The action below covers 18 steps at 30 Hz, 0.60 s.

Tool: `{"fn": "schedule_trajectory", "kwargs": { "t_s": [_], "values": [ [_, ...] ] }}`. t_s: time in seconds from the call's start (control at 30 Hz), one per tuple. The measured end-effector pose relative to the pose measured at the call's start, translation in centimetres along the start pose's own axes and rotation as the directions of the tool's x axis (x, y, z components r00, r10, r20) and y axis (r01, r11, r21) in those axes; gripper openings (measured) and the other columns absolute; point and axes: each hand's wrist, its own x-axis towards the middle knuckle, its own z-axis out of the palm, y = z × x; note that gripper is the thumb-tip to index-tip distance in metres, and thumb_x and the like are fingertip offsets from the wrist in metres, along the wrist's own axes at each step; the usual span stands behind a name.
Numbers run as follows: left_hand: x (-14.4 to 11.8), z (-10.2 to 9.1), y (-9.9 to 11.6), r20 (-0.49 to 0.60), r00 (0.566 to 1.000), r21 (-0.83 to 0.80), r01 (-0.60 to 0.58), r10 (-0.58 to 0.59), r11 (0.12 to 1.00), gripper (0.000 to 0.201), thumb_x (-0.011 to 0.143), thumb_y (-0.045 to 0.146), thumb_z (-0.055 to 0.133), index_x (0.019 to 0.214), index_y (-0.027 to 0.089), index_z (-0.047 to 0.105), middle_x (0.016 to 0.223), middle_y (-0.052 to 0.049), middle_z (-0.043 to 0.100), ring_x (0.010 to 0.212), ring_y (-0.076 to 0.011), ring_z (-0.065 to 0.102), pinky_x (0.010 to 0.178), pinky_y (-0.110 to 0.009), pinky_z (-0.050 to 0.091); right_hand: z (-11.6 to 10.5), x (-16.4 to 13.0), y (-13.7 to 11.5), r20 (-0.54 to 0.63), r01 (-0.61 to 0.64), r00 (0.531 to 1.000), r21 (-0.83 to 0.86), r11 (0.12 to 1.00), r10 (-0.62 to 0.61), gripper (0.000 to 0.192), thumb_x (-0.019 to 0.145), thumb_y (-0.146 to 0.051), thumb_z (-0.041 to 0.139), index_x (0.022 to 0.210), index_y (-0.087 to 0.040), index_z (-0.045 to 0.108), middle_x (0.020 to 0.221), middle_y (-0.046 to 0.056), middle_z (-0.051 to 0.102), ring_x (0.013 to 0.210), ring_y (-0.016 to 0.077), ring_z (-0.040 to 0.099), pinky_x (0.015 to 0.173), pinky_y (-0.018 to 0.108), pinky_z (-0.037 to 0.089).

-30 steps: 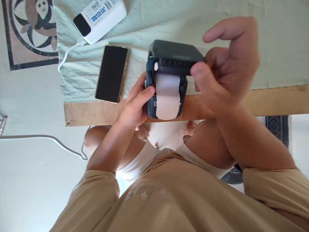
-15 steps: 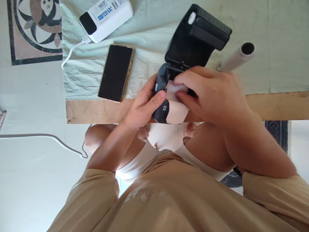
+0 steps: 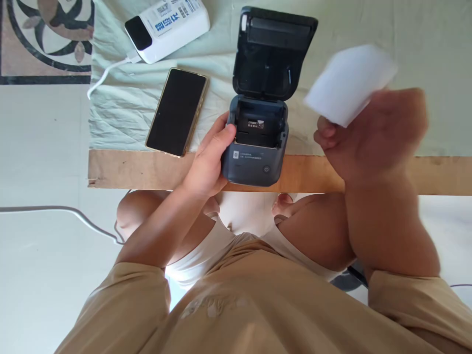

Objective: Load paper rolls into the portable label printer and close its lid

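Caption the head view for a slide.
Left hand steadies an open, empty printer; right hand lifts a blurred paper roll.

Left hand (image 3: 206, 164) steadies open label printer (image 3: 258, 147), lid raised, at surface (image 3: 147, 169) edge | right hand (image 3: 365, 137), blurred, holds white paper roll (image 3: 348, 83) | phone (image 3: 177, 112) and power bank (image 3: 167, 27) on cloth (image 3: 121, 113)

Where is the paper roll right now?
In the head view the paper roll is out of the printer, held in the right hand above the cloth, to the right of the printer's open lid.
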Motion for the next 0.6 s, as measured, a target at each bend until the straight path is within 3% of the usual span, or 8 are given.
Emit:
{"fn": "schedule_trajectory", "kwargs": {
  "t_s": [0.07,0.13,0.23,0.3,0.37,0.5,0.6],
  "values": [
    [0.3,-0.2,-0.2,-0.015,1.000,-0.018,0.010,-0.010,1.000,0.018,0.111,0.038,0.066,0.106,0.023,0.075,0.102,-0.004,0.085,0.142,-0.0266,0.080,0.113,-0.035,0.069,0.4,0.4,1.9,-0.097,-0.030,0.995,0.089,0.996,0.039,0.032,0.103,-0.056,0.056,0.126,-0.035,0.061,0.114,0.007,0.073,0.078,0.0242,0.070,0.053,0.038,0.048],
    [0.5,-0.3,-0.4,-0.006,1.000,-0.015,0.000,0.000,1.000,0.019,0.106,0.042,0.071,0.106,0.024,0.075,0.105,-0.005,0.086,0.143,-0.0297,0.080,0.108,-0.036,0.070,0.8,0.5,2.6,-0.164,0.060,0.984,-0.034,0.998,-0.065,0.031,0.096,-0.058,0.072,0.112,-0.034,0.061,0.100,0.006,0.072,0.076,0.0249,0.066,0.061,0.041,0.053],
    [0.7,-0.6,-0.7,0.022,0.999,0.013,-0.027,0.027,1.000,0.030,0.101,0.051,0.080,0.109,0.023,0.076,0.114,-0.007,0.087,0.145,-0.0343,0.079,0.104,-0.038,0.071,1.0,0.1,2.0,-0.073,0.264,0.946,-0.396,0.880,-0.317,0.029,0.098,-0.057,0.077,0.108,-0.033,0.063,0.103,0.009,0.075,0.098,0.0325,0.072,0.088,0.052,0.061],
    [0.7,-0.7,-0.8,0.017,0.999,0.038,-0.040,0.040,0.998,0.038,0.098,0.059,0.084,0.110,0.024,0.076,0.120,-0.008,0.086,0.148,-0.0365,0.077,0.103,-0.039,0.071,0.8,-0.1,1.4,0.022,0.318,0.935,-0.497,0.807,-0.355,0.025,0.101,-0.048,0.075,0.119,-0.034,0.065,0.119,0.011,0.078,0.114,0.0358,0.073,0.101,0.056,0.061],
    [0.7,-0.8,-0.7,0.011,0.999,0.053,-0.047,0.047,0.997,0.042,0.096,0.063,0.086,0.108,0.024,0.075,0.124,-0.008,0.086,0.152,-0.0374,0.074,0.103,-0.038,0.070,0.7,-0.1,1.1,0.057,0.298,0.947,-0.523,0.799,-0.315,0.028,0.101,-0.041,0.072,0.127,-0.035,0.064,0.127,0.010,0.079,0.115,0.0347,0.075,0.101,0.055,0.062],
    [0.7,-0.7,-0.6,0.020,0.999,0.052,-0.036,0.035,0.998,0.041,0.095,0.061,0.087,0.106,0.024,0.074,0.125,-0.009,0.085,0.155,-0.0376,0.072,0.106,-0.037,0.070,1.1,-0.1,1.4,0.060,0.262,0.961,-0.514,0.817,-0.270,0.041,0.097,-0.048,0.077,0.133,-0.035,0.064,0.122,0.009,0.081,0.104,0.0329,0.077,0.090,0.053,0.063],
    [0.8,-0.7,-0.6,0.024,0.999,0.045,-0.034,0.033,0.998,0.042,0.096,0.062,0.086,0.107,0.023,0.073,0.122,-0.010,0.084,0.153,-0.0387,0.073,0.103,-0.038,0.071,0.4,-0.4,1.0,-0.106,0.378,0.877,-0.450,0.809,-0.469,0.041,0.102,-0.056,0.075,0.138,-0.038,0.067,0.114,0.007,0.078,0.094,0.0307,0.074,0.083,0.049,0.058]
  ]
}}
